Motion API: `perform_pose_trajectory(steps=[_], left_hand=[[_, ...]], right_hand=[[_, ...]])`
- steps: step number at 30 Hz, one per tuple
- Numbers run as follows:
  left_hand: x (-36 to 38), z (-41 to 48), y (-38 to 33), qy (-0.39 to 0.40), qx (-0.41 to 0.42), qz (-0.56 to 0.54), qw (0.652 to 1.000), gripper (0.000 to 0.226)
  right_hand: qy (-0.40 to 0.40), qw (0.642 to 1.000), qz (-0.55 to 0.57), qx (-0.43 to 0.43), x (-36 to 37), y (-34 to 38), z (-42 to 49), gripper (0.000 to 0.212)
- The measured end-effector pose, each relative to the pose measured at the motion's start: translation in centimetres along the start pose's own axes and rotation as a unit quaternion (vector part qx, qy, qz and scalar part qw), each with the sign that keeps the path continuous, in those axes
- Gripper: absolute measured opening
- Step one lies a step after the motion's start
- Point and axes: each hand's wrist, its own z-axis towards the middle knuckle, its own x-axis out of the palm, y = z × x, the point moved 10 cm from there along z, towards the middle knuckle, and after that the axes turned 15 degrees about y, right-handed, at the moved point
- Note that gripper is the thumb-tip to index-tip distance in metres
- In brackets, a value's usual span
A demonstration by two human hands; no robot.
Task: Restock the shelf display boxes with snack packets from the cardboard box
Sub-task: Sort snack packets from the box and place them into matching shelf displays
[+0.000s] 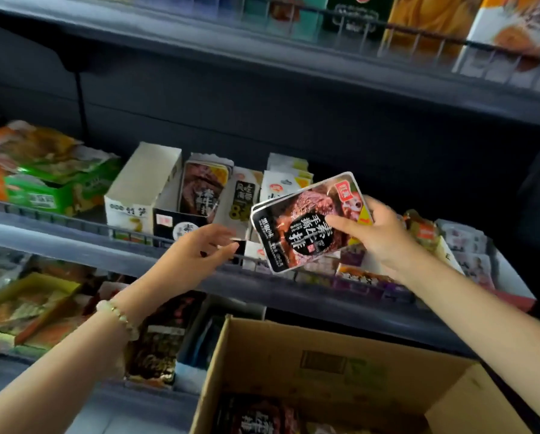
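Your right hand (379,234) pinches a small stack of snack packets (296,227) in front of the shelf display boxes (174,222); your left hand (199,250) hovers beside them, fingers loosely spread, holding nothing.

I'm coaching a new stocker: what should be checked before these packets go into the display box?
1. Grip secure: the right hand pinches the packets, thumb on the front. Ok.
2. Right box: the black display box holds a shelved packet with the same dark print. Ok.
3. Room in that box: a gap shows in front of the shelved packet, but its depth is hidden. Cannot tell.
4. Left hand free to steady the box: it holds nothing and is near the box front. Ok.
5. Count in the grip: at least two edges show. Cannot tell.
6. More stock: spare packets lie in the cardboard box. Ok.
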Motion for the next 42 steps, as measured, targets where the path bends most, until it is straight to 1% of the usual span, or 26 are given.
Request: perform_pose_trajectory(steps=[2,5,7,9,12,16,17,18,19,20,21,23,24,26,29,32,35,37,39,42], left_hand=[[-3.8,-0.1,0.9,-0.04,-0.013,0.12,0.992,0.035],[-8.0,0.0,2.2,-0.073,-0.027,0.259,0.963,0.046],[-9.6,0.6,3.3,-0.066,-0.029,0.327,0.942,0.051],[-10.4,1.5,4.4,-0.04,-0.039,0.354,0.933,0.05],[-10.6,2.7,5.1,-0.006,-0.033,0.357,0.933,0.039],[-10.8,3.6,5.2,-0.013,-0.004,0.347,0.938,0.028],[-10.8,3.8,5.5,-0.016,0.004,0.332,0.943,0.026],[-10.9,4.0,5.7,-0.019,0.012,0.316,0.948,0.023],[-11.0,4.2,5.9,-0.021,0.017,0.306,0.952,0.022],[-11.1,4.3,6.1,-0.024,0.022,0.302,0.953,0.02],[-11.1,4.4,6.1,-0.027,0.026,0.3,0.953,0.018],[-11.1,4.4,6.1,-0.034,0.036,0.297,0.954,0.016],[-11.1,4.4,6.0,-0.037,0.041,0.297,0.953,0.015],[-11.1,4.5,6.0,-0.038,0.045,0.298,0.953,0.015],[-11.1,4.5,6.1,-0.033,0.047,0.285,0.957,0.015],[-11.0,4.5,6.4,-0.035,0.034,0.286,0.957,0.018],[-10.6,4.1,6.6,-0.036,0.016,0.307,0.951,0.026],[-10.2,3.7,6.4,-0.034,0.009,0.317,0.948,0.033],[-10.0,2.9,6.2,-0.037,-0.002,0.309,0.95,0.044],[-9.5,0.8,5.4,-0.077,-0.002,0.26,0.962,0.057]], right_hand=[[-0.002,0.999,-0.037,-0.037,1.6,3.3,2.8,0.028],[0.002,0.994,-0.069,-0.085,4.6,7.4,7.5,0.026],[0.001,0.99,-0.094,-0.105,6.9,9.5,10.7,0.026],[0.008,0.983,-0.145,-0.11,9.3,10.8,13.8,0.027],[0.054,0.969,-0.231,-0.077,13.4,10.5,18.4,0.028],[0.162,0.922,-0.349,-0.034,19.0,7.1,23.1,0.04],[0.19,0.908,-0.372,-0.023,20.2,6.0,23.7,0.049],[0.211,0.893,-0.397,-0.014,21.2,4.9,24.1,0.062],[0.225,0.879,-0.421,-0.011,22.0,4.1,24.2,0.076],[0.232,0.869,-0.436,-0.014,22.6,3.6,24.3,0.082],[0.234,0.865,-0.444,-0.026,23.0,3.4,24.3,0.082],[0.222,0.862,-0.451,-0.062,23.2,3.7,24.6,0.068],[0.206,0.861,-0.458,-0.081,23.1,4.0,24.8,0.062],[0.169,0.862,-0.467,-0.106,22.5,4.4,25.0,0.057],[0.13,0.85,-0.493,-0.13,22.0,4.2,25.1,0.058],[0.12,0.847,-0.498,-0.138,22.0,3.9,24.9,0.063],[0.104,0.843,-0.508,-0.144,21.3,4.2,24.0,0.07],[0.113,0.854,-0.484,-0.152,20.7,4.6,22.5,0.069],[0.145,0.861,-0.461,-0.158,20.3,4.8,20.3,0.067],[0.189,0.854,-0.458,-0.16,18.9,4.6,15.8,0.065]])
